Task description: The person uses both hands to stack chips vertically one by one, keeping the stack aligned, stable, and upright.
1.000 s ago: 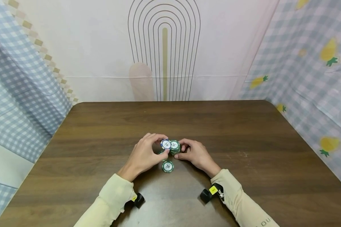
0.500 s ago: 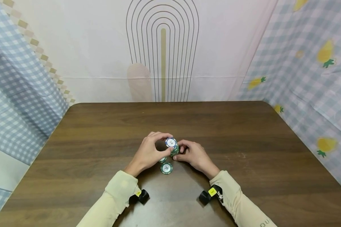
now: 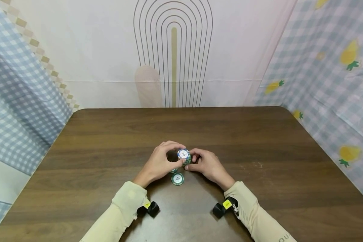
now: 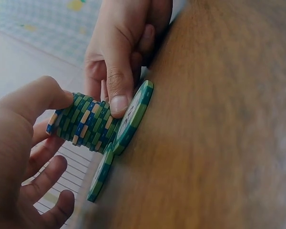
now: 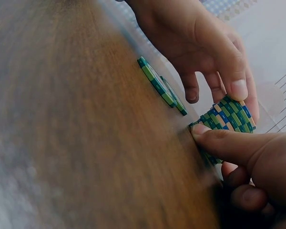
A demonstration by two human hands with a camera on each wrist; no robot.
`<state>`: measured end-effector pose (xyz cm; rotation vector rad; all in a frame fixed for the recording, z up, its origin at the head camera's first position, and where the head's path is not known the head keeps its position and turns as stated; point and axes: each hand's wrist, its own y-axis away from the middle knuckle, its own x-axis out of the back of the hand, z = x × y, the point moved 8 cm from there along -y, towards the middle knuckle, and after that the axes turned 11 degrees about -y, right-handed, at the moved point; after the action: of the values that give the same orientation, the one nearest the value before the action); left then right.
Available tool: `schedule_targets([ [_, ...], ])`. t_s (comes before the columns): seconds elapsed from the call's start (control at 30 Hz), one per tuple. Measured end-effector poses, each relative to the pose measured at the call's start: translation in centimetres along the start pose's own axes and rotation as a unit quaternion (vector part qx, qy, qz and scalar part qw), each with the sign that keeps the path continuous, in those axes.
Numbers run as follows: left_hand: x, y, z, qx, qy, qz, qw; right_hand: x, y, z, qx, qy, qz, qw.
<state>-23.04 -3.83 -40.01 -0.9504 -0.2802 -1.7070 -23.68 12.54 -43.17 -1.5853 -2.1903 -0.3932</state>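
Note:
A blue-edged poker chip (image 3: 184,154) marked 10 tops the stack of poker chips (image 4: 88,125), mostly green with some blue ones among them. My left hand (image 3: 159,164) pinches that top chip between thumb and fingers. Lower down, near the tabletop, my right hand (image 3: 210,167) holds the stack, its thumb and fingers at the base. In the left wrist view the stack looks slightly uneven. A loose green chip (image 3: 177,179) marked 20 lies flat on the near side. Another green chip (image 3: 174,170) lies beside it, partly hidden under my left thumb in the head view.
The brown wooden table (image 3: 260,141) stretches around both hands. Behind it hangs a pale cloth (image 3: 236,50) with arch lines. Checked curtains (image 3: 326,94) close in both sides. Each wrist carries a small black camera (image 3: 219,210).
My left hand has moved right, bringing the blue chip from beside the stack's top onto it, so the green top chip is covered. My right hand has stayed at the stack.

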Motion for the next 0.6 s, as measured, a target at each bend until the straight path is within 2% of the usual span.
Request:
schedule_targets([
  [0.6,-0.35,0.15,-0.06,0.000,-0.017,-0.019,0.9997,-0.02,-0.02,-0.04,0.000,-0.001,-0.005,1.0000],
])
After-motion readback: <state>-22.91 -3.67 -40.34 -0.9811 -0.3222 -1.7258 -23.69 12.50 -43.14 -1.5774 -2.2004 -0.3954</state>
